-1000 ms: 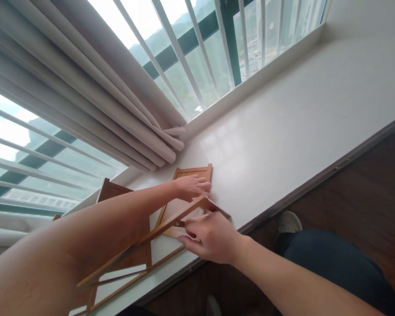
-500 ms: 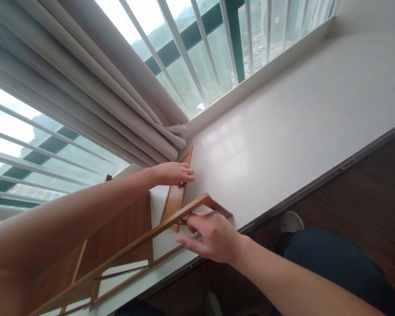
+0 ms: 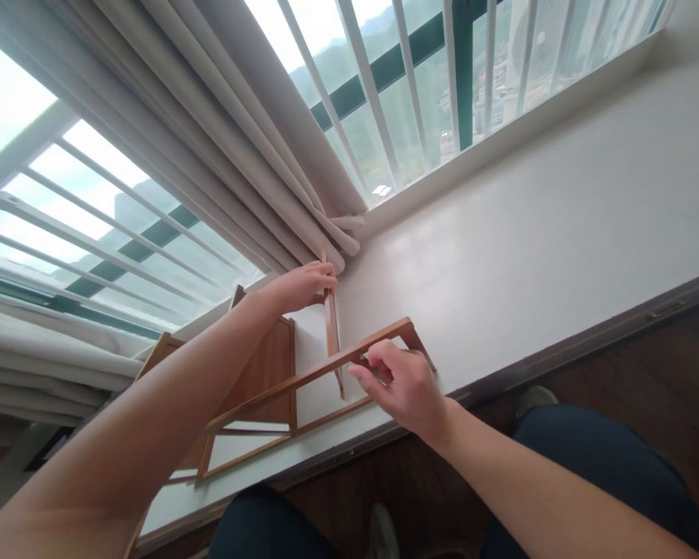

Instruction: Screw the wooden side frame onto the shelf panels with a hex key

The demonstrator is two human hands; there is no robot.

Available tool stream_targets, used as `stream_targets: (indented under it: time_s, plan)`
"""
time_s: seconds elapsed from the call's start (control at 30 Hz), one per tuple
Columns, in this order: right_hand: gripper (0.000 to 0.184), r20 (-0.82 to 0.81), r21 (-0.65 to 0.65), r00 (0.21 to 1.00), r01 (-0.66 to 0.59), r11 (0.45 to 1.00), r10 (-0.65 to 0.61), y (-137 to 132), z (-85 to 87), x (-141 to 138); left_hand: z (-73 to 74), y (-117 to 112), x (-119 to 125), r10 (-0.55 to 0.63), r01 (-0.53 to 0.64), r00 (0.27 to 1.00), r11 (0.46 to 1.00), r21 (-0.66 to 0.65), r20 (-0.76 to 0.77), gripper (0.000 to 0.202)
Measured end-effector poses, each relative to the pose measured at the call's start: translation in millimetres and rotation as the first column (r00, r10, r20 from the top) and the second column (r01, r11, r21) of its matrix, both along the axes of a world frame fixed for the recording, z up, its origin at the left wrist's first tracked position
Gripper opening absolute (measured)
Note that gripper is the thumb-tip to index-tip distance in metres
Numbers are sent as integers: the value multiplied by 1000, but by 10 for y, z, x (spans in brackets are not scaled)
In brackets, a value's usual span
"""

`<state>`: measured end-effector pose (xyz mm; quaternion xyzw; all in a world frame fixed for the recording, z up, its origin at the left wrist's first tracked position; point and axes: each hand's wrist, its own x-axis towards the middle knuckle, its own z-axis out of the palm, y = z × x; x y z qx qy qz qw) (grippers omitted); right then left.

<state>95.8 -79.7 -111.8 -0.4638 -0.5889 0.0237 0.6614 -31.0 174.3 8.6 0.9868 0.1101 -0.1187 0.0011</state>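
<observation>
In the head view, my left hand [image 3: 310, 284] grips a narrow wooden board [image 3: 332, 330] by its far part. The board stands nearly on edge, its near end passing behind the upper rail of a wooden rack frame [image 3: 303, 378]. My right hand [image 3: 406, 386] is beside that rail near the frame's right end, thumb and index finger curled toward each other. Whatever lies between those fingers is too small or hidden to make out. Wider brown panels [image 3: 268, 361] of the rack are partly covered by my left forearm.
The rack rests on a white window ledge [image 3: 518, 233] with a dark edge [image 3: 559, 349]. A beige curtain [image 3: 250, 132] hangs just behind the board. Barred windows [image 3: 408, 93] rise beyond. Below are a dark wood floor [image 3: 338, 505] and my knees [image 3: 594, 473].
My left hand has turned the board from showing its flat face to nearly edge-on. My right hand has pulled slightly off the rail, fingers more curled. The view has shifted left.
</observation>
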Motion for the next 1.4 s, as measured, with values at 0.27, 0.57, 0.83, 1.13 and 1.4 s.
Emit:
stream_targets:
  time_s: [0.27, 0.57, 0.83, 1.13, 1.4]
  plan:
    - [14, -11, 63, 1000, 14, 998, -14, 67, -68, -18, -19, 53, -115, 267, -242, 937, 961, -130, 225, 13]
    - [9, 26, 44, 1000, 16, 999, -17, 31, -111, 18, -122, -64, -16, 234, -201, 937, 968, -149, 257, 10]
    - [10, 28, 36, 999, 22, 999, -23, 0, -113, 54, -96, -158, 80, 212, -175, 938, 973, -153, 275, 13]
    - [9, -5, 4, 999, 31, 999, -31, -26, -128, 50, -130, -130, 50, 219, -172, 919, 971, -167, 328, 14]
    - [9, -16, -20, 1000, 15, 1000, -15, -44, -172, 60, -164, -96, 2, 237, -183, 904, 967, -180, 355, 10]
